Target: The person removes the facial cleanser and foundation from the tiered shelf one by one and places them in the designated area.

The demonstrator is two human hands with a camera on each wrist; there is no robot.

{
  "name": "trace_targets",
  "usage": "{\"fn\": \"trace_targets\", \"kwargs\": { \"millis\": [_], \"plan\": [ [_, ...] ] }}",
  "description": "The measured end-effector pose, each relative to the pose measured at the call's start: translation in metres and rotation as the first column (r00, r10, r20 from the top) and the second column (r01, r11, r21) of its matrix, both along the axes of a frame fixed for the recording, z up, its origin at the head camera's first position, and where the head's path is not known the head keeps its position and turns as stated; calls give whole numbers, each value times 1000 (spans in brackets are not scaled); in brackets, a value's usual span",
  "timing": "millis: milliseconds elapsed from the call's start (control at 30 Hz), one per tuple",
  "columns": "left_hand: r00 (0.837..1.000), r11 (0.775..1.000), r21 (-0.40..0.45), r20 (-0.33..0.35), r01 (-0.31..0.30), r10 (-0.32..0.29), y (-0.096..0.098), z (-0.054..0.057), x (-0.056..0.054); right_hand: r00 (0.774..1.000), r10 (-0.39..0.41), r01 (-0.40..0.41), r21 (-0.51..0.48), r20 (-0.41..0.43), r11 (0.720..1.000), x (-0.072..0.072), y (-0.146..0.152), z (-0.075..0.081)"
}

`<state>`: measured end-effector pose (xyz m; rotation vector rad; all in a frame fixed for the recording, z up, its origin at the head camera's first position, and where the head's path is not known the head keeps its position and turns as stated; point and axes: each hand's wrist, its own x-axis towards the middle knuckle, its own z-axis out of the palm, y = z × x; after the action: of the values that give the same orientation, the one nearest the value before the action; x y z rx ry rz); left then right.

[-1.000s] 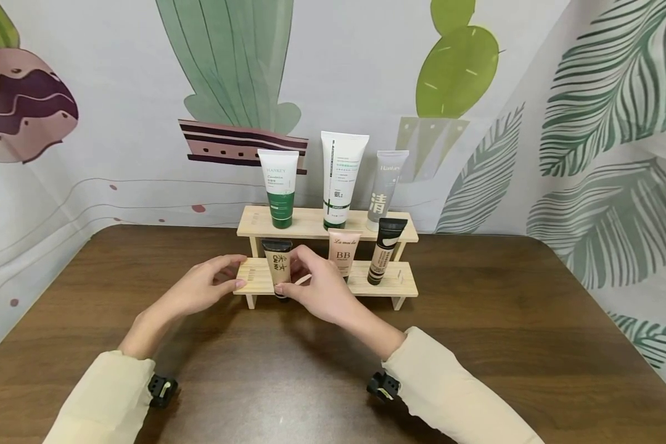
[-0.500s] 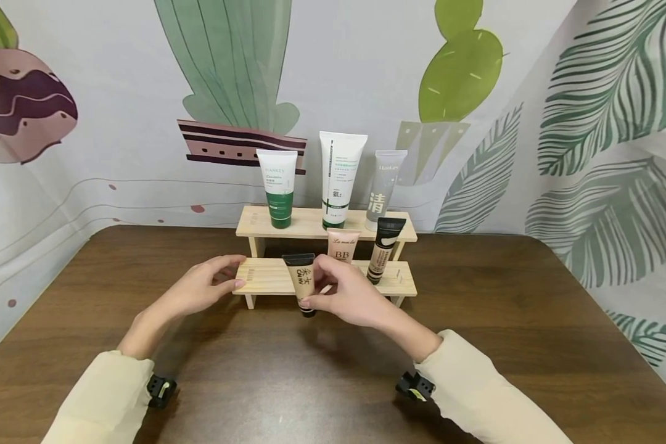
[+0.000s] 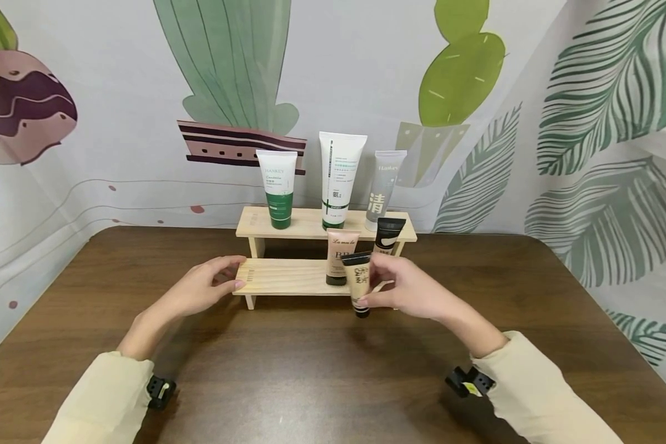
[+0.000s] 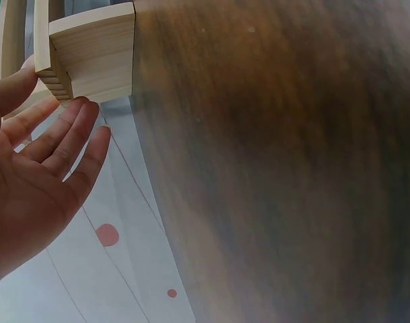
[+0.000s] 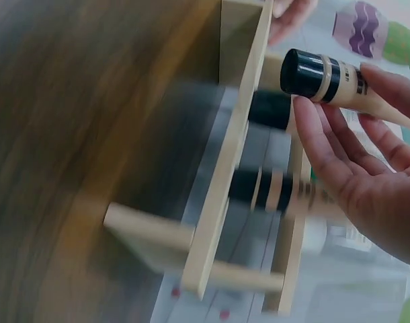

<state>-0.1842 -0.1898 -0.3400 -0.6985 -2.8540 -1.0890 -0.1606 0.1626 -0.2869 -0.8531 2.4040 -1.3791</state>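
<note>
My right hand (image 3: 407, 287) pinches a small beige tube (image 3: 357, 280) between thumb and fingers, black cap down, tilted, in front of the lower shelf. The right wrist view shows that tube's dark cap (image 5: 304, 73) apart from the shelf board. My left hand (image 3: 200, 287) touches the left end of the two-tier wooden stand (image 3: 283, 277) with thumb and index finger, its other fingers (image 4: 70, 128) extended. A pink BB tube (image 3: 335, 271) stands on the lower shelf behind the held tube. Right of it is a black-topped tube (image 3: 388, 231), partly hidden by my right hand.
On the upper shelf stand a white-and-green tube (image 3: 279, 191), a tall white tube (image 3: 341, 172) and a grey translucent tube (image 3: 383, 185). The stand is on a brown wooden table (image 3: 288, 370), with a printed cloth (image 3: 344, 61) behind it.
My right hand has lifted the beige tube off the left part of the lower shelf and carried it forward and right, past the pink tube. The left hand has stayed in place.
</note>
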Motion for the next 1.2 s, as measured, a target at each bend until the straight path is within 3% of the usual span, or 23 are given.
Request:
{"fn": "trace_targets", "kwargs": {
  "millis": [233, 533, 733, 1200],
  "plan": [
    [1000, 1000, -5, -9, 2, -2, 0, 0, 0, 998, -42, 41, 20, 39, 999, -4, 37, 2],
    [1000, 1000, 0, -1, 1, -1, 1, 0, -1, 994, -112, 112, -7, 15, 994, -4, 72, -2],
    [1000, 1000, -11, -1, -3, 3, 0, 0, 0, 986, -150, 155, -60, 72, 986, -4, 91, -6],
    [1000, 1000, -14, -2, 5, -5, 1, 0, 0, 966, -235, 245, -92, 106, 965, -12, 126, -19]
  ]
}}
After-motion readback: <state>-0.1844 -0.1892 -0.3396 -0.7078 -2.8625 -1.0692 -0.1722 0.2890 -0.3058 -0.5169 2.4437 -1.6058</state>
